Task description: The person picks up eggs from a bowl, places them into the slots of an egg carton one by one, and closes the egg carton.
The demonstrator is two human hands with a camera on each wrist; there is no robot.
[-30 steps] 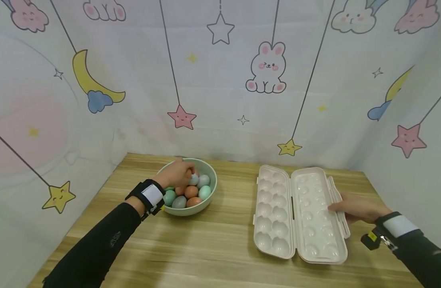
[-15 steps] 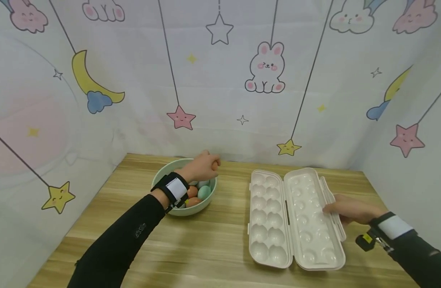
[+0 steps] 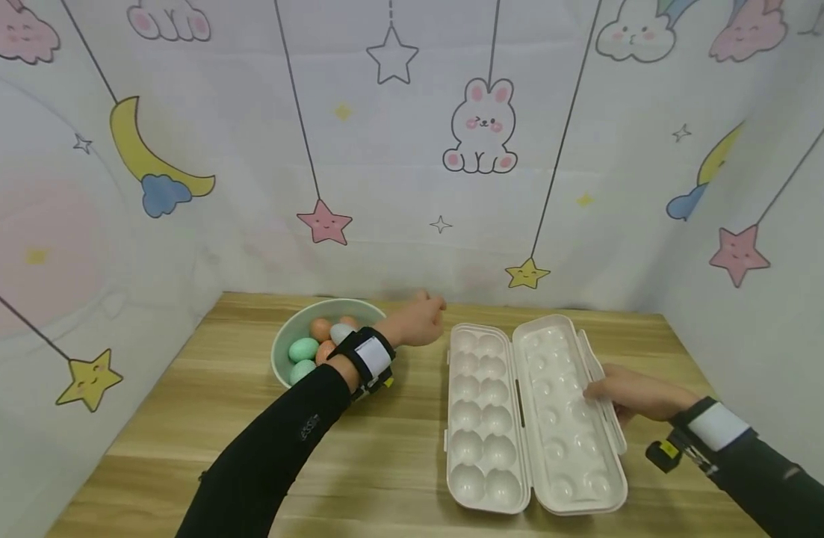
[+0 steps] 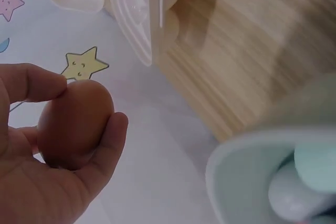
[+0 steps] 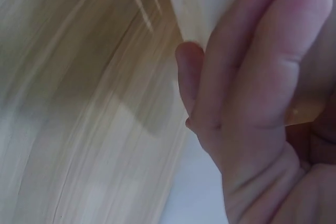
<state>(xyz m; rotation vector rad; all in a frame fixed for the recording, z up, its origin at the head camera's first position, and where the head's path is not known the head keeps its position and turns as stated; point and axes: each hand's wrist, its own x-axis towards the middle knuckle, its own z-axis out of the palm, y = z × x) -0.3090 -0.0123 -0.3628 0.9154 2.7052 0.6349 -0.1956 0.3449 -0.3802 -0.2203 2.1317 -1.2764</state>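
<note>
In the left wrist view a brown egg (image 4: 79, 121) is pinched between the thumb and fingers of my left hand (image 4: 47, 182). The head view has that hand just right of the green bowl (image 3: 287, 329), over the table, its back hiding the egg. Blue-green, grey and brown eggs (image 3: 304, 349) lie in the bowl, partly covered by my forearm. A pale egg carton (image 3: 482, 418) stands opened flat on the right, its cups bare. My right hand (image 3: 643, 392) grips the outer edge of the carton's lid (image 3: 566, 418), thumb on the inside and fingers beneath.
The wooden table (image 3: 203, 418) runs up to a white cloth backdrop (image 3: 385, 261) printed with stars, a rabbit and clouds. Cloth also hangs along the left and right sides. A locking flap (image 3: 603, 392) sticks out from the lid's right side.
My left hand has lifted an egg out of the bowl and moved right toward the carton. The carton has shifted slightly nearer, with my right hand still holding its lid.
</note>
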